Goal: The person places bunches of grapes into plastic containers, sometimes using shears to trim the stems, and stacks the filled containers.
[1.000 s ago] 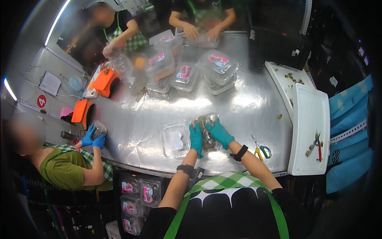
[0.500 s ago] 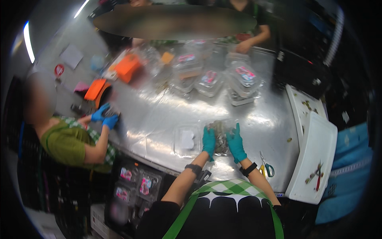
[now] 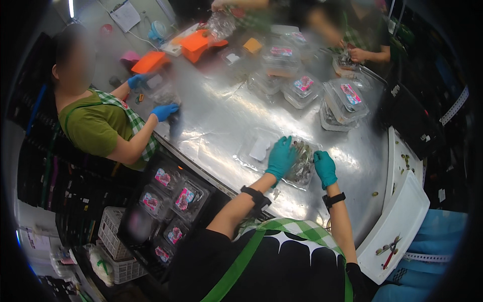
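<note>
On the metal table in front of me lies an open clear plastic clamshell box (image 3: 302,170), its filled half holding small greenish-brown pieces. Its lid half (image 3: 255,151), with a white label, rests flat to the left. My left hand (image 3: 282,158), in a teal glove, is spread over the left side of the filled half, fingers stretched. My right hand (image 3: 325,168), gloved alike, is at the box's right edge with its fingers curled in. What those fingers pinch, if anything, is too small to make out.
Stacked closed clear boxes (image 3: 347,100) stand farther back. A white tray (image 3: 402,221) with scissors (image 3: 390,251) is at the right. A black crate (image 3: 193,229) of labelled boxes sits at lower left. A co-worker in blue gloves (image 3: 163,111) works at the left; others work across the table.
The view has swung, shifting the table things toward the right. My left hand has moved farther over the box's contents; my right fingers have gone from stretched to curled.
</note>
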Motion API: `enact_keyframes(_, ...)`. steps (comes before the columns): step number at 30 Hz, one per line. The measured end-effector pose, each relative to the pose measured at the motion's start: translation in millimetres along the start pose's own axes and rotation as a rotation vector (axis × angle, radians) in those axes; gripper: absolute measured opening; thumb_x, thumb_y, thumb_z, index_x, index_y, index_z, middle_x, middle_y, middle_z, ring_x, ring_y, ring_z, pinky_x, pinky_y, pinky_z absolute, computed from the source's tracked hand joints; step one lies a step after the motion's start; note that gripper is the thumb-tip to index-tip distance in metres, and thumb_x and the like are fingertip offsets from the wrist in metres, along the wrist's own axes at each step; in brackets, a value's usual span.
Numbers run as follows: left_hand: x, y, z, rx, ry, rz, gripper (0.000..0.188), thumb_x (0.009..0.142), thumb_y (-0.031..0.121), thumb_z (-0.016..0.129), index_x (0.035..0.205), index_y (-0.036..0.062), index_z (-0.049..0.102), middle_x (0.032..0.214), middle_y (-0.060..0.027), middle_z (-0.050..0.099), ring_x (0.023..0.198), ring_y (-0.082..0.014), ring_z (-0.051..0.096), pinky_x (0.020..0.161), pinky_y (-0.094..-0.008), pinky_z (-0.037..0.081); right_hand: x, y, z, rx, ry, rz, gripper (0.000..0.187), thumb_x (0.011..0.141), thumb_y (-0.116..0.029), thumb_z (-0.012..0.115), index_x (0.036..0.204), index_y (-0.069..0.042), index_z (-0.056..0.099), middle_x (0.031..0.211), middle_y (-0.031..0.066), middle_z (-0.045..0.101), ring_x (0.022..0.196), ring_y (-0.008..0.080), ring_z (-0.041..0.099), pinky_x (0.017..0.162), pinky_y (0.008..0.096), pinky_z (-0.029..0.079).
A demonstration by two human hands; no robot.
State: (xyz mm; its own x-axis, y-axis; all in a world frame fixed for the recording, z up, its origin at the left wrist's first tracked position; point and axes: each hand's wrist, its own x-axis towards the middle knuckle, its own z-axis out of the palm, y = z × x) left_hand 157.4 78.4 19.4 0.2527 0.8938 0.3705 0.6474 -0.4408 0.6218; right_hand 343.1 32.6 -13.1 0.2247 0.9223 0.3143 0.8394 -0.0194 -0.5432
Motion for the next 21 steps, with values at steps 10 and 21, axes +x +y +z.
enact_keyframes(10,-74,-111,-69,0.061,0.363,-0.784,0.081,0.068,0.031,0.071,0.128,-0.004,0.029,0.123,-0.026,0.035,0.113,-0.0376,0.037,0.094,-0.0435,0.033,24,-7,-5,-0.082,-0.588,0.193,0.025,0.08,-0.025,0.044,0.093,-0.014,0.062,0.091,0.0146,0.061,0.081,0.0324,0.059,0.072,0.0413,0.046)
enact_keyframes(21,-14,-63,-75,-0.717,0.321,-0.474,0.045,0.083,0.005,0.05,0.126,0.01,0.039,0.105,-0.0066,0.052,0.084,-0.0166,0.054,0.073,-0.0284,0.044,-17,-18,-18,0.189,-0.65,0.342,0.033,0.086,-0.03,0.038,0.103,-0.006,0.054,0.079,0.0194,0.06,0.066,0.0304,0.06,0.06,0.0394,0.048)
